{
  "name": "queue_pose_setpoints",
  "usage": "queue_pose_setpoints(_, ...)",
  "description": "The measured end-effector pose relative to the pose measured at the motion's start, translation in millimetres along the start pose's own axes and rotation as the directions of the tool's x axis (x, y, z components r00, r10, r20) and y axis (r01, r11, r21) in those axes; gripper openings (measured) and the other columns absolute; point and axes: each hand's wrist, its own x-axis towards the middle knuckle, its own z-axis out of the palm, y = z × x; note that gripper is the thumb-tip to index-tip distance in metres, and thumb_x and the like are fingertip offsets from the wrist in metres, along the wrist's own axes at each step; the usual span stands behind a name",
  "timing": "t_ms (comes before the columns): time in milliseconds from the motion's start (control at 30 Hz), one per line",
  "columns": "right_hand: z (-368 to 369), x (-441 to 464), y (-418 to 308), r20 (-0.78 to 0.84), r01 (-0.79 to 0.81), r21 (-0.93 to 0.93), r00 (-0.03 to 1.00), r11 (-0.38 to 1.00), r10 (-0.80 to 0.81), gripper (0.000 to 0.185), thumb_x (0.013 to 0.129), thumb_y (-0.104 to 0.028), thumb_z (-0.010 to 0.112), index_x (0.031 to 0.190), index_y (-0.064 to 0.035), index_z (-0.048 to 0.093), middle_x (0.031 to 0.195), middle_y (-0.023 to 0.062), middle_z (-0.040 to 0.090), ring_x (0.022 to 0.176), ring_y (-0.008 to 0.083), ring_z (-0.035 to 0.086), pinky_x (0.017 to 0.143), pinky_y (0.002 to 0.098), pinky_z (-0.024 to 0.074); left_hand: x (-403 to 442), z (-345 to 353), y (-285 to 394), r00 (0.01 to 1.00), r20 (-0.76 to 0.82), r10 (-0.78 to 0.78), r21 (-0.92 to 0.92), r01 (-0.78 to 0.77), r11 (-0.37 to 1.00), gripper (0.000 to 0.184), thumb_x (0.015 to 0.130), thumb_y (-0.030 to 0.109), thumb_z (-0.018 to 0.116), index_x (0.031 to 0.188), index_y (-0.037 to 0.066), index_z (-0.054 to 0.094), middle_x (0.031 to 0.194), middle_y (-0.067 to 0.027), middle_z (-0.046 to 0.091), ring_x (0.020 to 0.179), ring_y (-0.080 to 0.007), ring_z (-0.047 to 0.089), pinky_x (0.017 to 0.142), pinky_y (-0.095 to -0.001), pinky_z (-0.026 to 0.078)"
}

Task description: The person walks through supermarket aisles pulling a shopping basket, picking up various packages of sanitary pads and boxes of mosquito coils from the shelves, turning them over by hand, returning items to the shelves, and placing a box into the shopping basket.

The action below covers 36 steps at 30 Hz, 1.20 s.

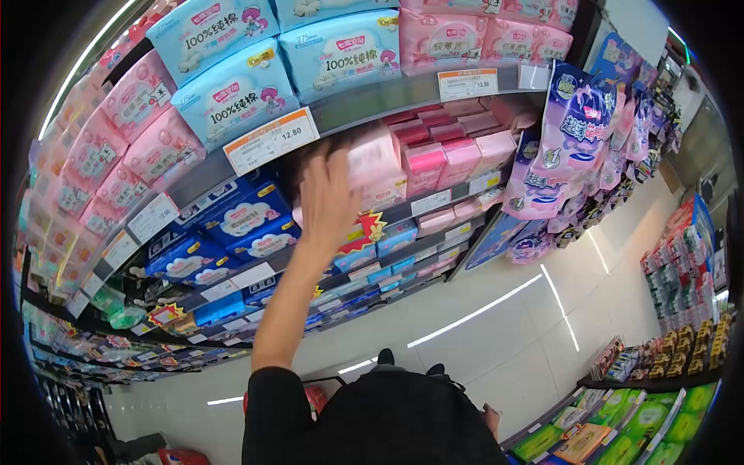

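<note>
My left hand (329,190) reaches into the middle shelf, its fingers stretched out and slightly blurred. It is against the left side of a pale pink sanitary pad pack (376,159), which is also blurred. The fingertips are in the shadow of the shelf above, so their contact with the pack is partly hidden. Blue sanitary pad packs (244,219) sit left of this hand, and darker pink packs (426,167) stand to the right. Low beside my body, my right hand (492,419) shows only in part; its fingers are too small to make out.
Light blue packs (341,58) fill the shelf above, behind a price tag (271,139). Purple bags (570,132) hang at the shelf's right end. A red basket (316,399) is partly hidden beside me. Green packs (647,418) lie on the display behind, across the tiled floor (496,341).
</note>
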Motion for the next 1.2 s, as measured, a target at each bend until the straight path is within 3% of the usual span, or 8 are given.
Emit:
queue_pose_setpoints(33,4.4,4.7,-9.9,-0.062,-0.04,0.073,0.997,0.996,0.045,0.032,0.085,-0.027,0.054,0.099,0.0018,0.054,0.078,0.0148,0.062,0.061,0.0218,0.062,0.051,0.0317,0.0488,-27.2,11.2,-5.5,0.86,-0.406,0.308,0.068,-0.308,0.949,0.062,0.059,0.0,0.067,0.117,0.001,0.048,0.12,-0.0235,0.043,0.112,-0.0391,0.045,0.096,-0.0414,0.038)
queue_pose_setpoints(100,19.0,2.6,-57.8,-0.111,0.04,0.128,0.993,0.991,-0.026,0.032,0.085,-0.024,0.056,0.103,0.0022,0.058,0.077,0.0111,0.062,0.061,0.0181,0.061,0.052,0.0288,0.048,-66.6,10.8,8.4,0.811,-0.441,0.384,-0.082,-0.462,0.883,0.064,0.053,-0.008,0.065,0.113,0.004,0.05,0.119,-0.0197,0.04,0.111,-0.0404,0.044,0.094,-0.0448,0.039)
queue_pose_setpoints(267,78.0,-93.3,-280.3,0.159,0.645,-0.085,0.762,0.76,-0.628,0.087,0.07,-0.013,0.072,0.142,-0.008,0.023,0.135,0.0161,0.04,0.125,0.0279,0.04,0.095,0.0437,0.0388,-105.9,25.7,46.5,0.888,-0.022,0.459,-0.64,-0.365,0.676,0.064,0.057,0.002,0.074,0.116,0.007,0.051,0.116,-0.0168,0.045,0.11,-0.037,0.046,0.091,-0.0414,0.041)
queue_pose_setpoints(433,97.7,-174.3,-390.3,0.347,0.962,-0.135,0.271,0.238,-0.898,0.1,0.06,-0.019,0.082,0.14,-0.0017,0.023,0.139,0.0147,0.035,0.126,0.0282,0.038,0.1,0.0373,0.0345,-114.7,32.2,78.2,0.761,0.311,0.569,-0.807,-0.104,0.581,0.062,0.062,0.009,0.078,0.118,0.005,0.05,0.11,-0.0135,0.05,0.106,-0.0296,0.05,0.089,-0.0353,0.042)
queue_pose_setpoints(567,101.6,-170.2,-387.3,0.311,0.906,0.028,0.393,0.422,-0.865,0.09,0.066,-0.016,0.079,0.138,-0.0004,0.026,0.13,0.0137,0.044,0.118,0.0254,0.046,0.098,0.0333,0.0363,-114.0,38.3,91.1,0.756,0.408,0.512,-0.823,0.061,0.565,0.076,0.062,0.013,0.081,0.128,0.005,0.044,0.115,-0.0106,0.051,0.108,-0.0233,0.05,0.093,-0.0324,0.039)
queue_pose_setpoints(700,105.1,-147.6,-368.4,0.173,0.681,0.5,0.527,0.535,-0.832,0.056,0.087,-0.021,0.056,0.133,0.0018,0.033,0.117,0.0143,0.053,0.106,0.0225,0.055,0.088,0.0341,0.0454,-124.7,75.0,88.9,0.721,0.478,0.502,-0.853,0.517,0.07,0.052,0.084,0.017,0.063,0.129,0.002,0.041,0.126,-0.0092,0.045,0.112,-0.0175,0.047,0.097,-0.0322,0.036)
queue_pose_setpoints(800,100.8,-149.7,-376.7,0.489,0.049,0.69,0.703,0.722,-0.516,0.044,0.096,-0.034,0.035,0.121,0.0016,0.041,0.1,0.0155,0.063,0.085,0.0272,0.065,0.061,0.0382,0.0566,-128.4,97.1,102.8,0.714,0.599,0.362,-0.788,0.606,0.108,0.033,0.095,0.02,0.046,0.122,0.002,0.046,0.115,-0.006,0.052,0.107,-0.0123,0.047,0.092,-0.0257,0.036)
queue_pose_setpoints(1200,84.3,-139.9,-357.4,0.203,0.374,0.696,0.717,0.614,-0.667,0.078,0.084,-0.009,0.058,0.142,0.0028,0.008,0.129,0.0163,0.042,0.115,0.0224,0.048,0.093,0.0346,0.0428,-138.4,105.9,124.2,0.613,0.709,0.35,-0.593,0.786,-0.174,0.055,0.096,0.037,0.039,0.14,0.005,0.027,0.127,-0.0136,0.047,0.116,-0.0206,0.046,0.096,-0.0327,0.038)
